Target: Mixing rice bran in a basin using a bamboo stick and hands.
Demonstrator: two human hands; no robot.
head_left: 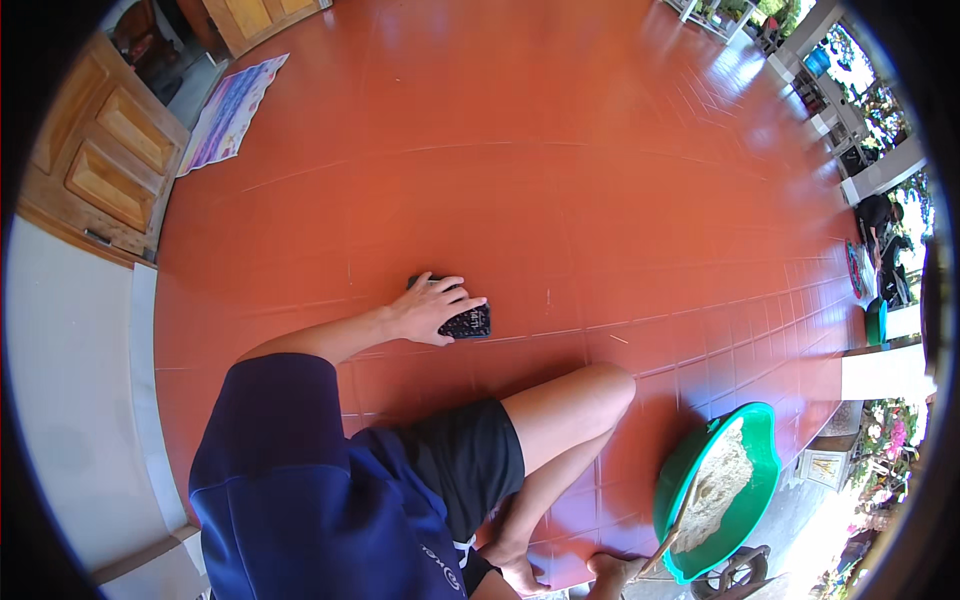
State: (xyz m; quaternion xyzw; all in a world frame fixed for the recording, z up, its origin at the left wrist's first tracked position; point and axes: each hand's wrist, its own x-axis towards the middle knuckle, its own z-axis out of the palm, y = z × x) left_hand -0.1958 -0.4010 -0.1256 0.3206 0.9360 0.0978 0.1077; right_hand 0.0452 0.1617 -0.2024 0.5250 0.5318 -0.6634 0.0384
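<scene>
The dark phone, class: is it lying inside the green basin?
No, the dark phone lies on the red floor under the left hand, away from the green basin.

A panelled wooden door (122, 185) borders the red tiled floor (450, 210) (glossy with daylight).

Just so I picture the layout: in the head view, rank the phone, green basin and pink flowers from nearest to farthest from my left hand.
1. Phone, under your left hand.
2. Green basin, to the right.
3. Pink flowers, farther right, beyond the basin.
</scene>
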